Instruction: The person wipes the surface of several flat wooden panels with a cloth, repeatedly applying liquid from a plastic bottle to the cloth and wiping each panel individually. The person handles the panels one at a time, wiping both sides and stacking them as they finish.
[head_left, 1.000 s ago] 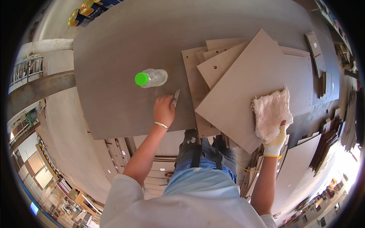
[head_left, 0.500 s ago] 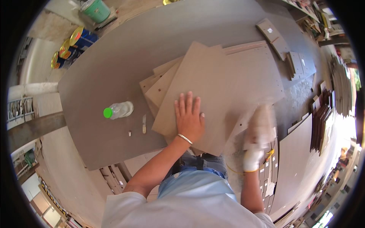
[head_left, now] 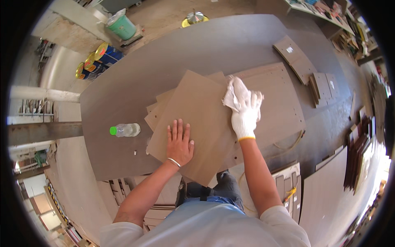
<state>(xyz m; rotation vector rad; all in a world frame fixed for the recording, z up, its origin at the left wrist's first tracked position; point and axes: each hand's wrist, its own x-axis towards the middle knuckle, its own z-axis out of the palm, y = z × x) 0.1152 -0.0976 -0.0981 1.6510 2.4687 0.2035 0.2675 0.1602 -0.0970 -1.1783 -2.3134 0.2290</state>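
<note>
My bare left hand (head_left: 180, 144), with a bracelet at the wrist, lies flat and open on the near left part of a brown-grey panel (head_left: 195, 111). That panel sits askew on top of a stack of similar panels (head_left: 273, 99), some with small holes. On my right hand (head_left: 245, 119) is a white knit glove. Its fingers press a crumpled white cloth (head_left: 233, 91) at the upper right edge of the top panel. A clear bottle with a green cap (head_left: 125, 130) lies left of the stack, and a small pale piece (head_left: 135, 152) is near it.
Narrow boards (head_left: 294, 57) and short pieces (head_left: 323, 88) rest on the far right of the large table (head_left: 119, 103). Blue cans with yellow lids (head_left: 108, 53) and a green bucket (head_left: 122, 26) stand beyond its left edge. More panels (head_left: 325, 185) lean at right.
My right hand has swung from the near right up to the top panel's far right edge. That panel has shifted left, covering nearly all of a small knife. The view has also shifted.
</note>
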